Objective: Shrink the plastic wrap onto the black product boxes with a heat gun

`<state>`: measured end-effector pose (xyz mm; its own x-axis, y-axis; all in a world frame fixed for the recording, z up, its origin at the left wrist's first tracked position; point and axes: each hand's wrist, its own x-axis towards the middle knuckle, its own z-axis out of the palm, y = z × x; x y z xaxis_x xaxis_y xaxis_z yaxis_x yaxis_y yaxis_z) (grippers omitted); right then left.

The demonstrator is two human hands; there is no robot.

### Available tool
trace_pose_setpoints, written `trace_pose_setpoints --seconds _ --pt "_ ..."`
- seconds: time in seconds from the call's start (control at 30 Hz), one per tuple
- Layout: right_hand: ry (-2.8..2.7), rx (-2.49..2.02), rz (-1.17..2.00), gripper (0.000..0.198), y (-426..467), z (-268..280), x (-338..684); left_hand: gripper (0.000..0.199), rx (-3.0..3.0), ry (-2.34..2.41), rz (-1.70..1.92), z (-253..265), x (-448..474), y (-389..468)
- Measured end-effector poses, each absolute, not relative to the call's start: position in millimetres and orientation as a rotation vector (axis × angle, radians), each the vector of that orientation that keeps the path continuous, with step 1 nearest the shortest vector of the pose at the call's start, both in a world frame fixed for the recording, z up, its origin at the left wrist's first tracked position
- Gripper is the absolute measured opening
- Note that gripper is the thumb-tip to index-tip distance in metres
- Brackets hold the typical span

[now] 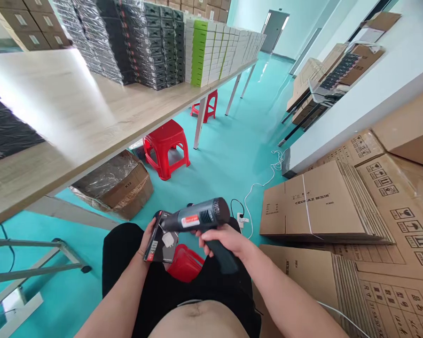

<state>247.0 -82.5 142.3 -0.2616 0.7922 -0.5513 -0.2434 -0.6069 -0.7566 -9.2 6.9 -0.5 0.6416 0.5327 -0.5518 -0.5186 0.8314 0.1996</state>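
My right hand (218,238) is closed round the handle of a dark grey heat gun (197,215) with a red and white label. Its nozzle points left, at the upper part of a small black product box (164,246). That box has red edges and a picture of a white charger on its face. My left hand (147,234) grips the box by its left side, fingers mostly hidden behind it. Both things are held above my lap, over a red stool (186,265) between my legs.
A long wooden table (91,122) carries stacks of wrapped black boxes (155,47) and white and green boxes (211,51). Red stools (166,145) and an open carton (123,188) stand beneath. Flattened cartons (313,202) lie at right. A white cable (257,185) and power strip (242,218) are on the floor.
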Motion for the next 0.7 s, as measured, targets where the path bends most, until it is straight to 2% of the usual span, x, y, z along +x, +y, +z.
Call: trace_pose_setpoints --seconds 0.07,0.17,0.27,0.4,0.57,0.7 --pt "-0.853 -1.229 2.120 0.025 -91.1 148.5 248.7 0.044 0.025 0.657 0.663 -1.7 -12.3 6.9" --pt "-0.947 -1.253 2.249 0.026 -112.5 141.5 267.9 0.058 0.032 0.560 0.629 2.9 -15.9 2.8" --pt "-0.488 -1.386 2.030 0.028 -133.1 117.8 292.9 0.065 0.068 0.463 0.616 11.2 -18.7 -3.9" --pt "-0.269 -1.385 1.791 0.023 -150.1 86.4 311.2 0.058 0.119 0.526 0.655 27.5 -32.8 -13.4" --pt "-0.073 -1.352 1.722 0.024 -165.5 48.5 316.2 0.053 0.122 0.669 0.712 62.4 -64.5 -35.1" --pt "-0.001 -1.326 1.784 0.024 -164.1 12.4 324.9 0.042 0.086 0.660 0.688 73.4 -73.3 -57.4"
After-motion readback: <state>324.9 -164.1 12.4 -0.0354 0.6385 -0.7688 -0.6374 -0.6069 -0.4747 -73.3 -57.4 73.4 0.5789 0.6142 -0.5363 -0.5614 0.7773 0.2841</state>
